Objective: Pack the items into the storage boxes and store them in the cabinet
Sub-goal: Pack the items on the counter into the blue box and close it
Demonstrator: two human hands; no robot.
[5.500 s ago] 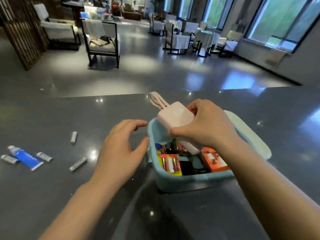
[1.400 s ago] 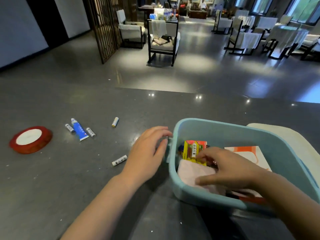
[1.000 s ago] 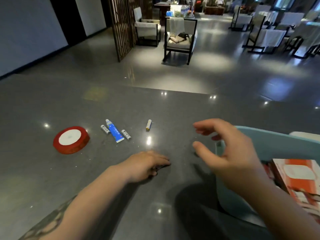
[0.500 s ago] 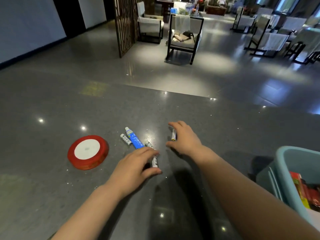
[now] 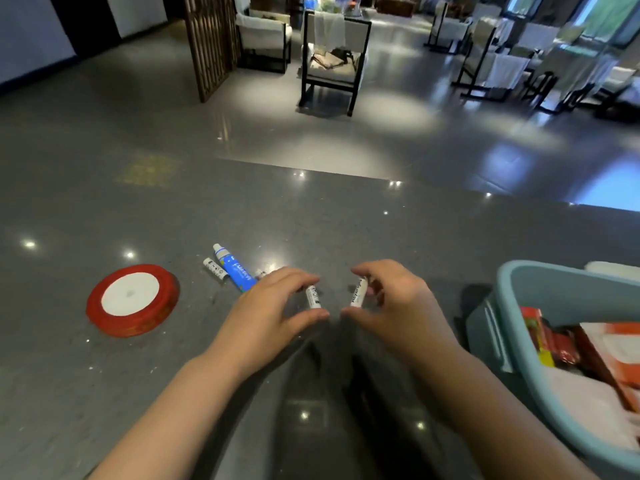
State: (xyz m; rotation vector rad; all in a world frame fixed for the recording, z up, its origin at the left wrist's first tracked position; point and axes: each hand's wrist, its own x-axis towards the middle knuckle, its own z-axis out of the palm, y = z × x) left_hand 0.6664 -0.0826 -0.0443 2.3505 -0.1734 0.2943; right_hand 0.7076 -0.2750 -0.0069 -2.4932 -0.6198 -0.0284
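My left hand (image 5: 268, 310) pinches a white battery (image 5: 313, 296) between thumb and fingers, just above the dark grey counter (image 5: 311, 220). My right hand (image 5: 398, 306) holds a second white battery (image 5: 358, 292) the same way, close beside the first. A blue tube (image 5: 233, 269) and another white battery (image 5: 214, 269) lie just left of my left hand; a further battery end (image 5: 259, 273) peeks out by my fingers. The light blue storage box (image 5: 540, 299) stands at the right, holding red and orange packs and a pink item.
A red ribbon roll (image 5: 132, 300) with a white core lies on the counter at the left. A pale lid (image 5: 613, 268) shows behind the box. Beyond the counter's far edge is a glossy floor with chairs (image 5: 332, 60) and a wooden screen (image 5: 211, 43).
My right hand left the box and reached to the loose batteries. Both hands have closed on a battery each and drawn together, lifting them off the counter. The view swung left.
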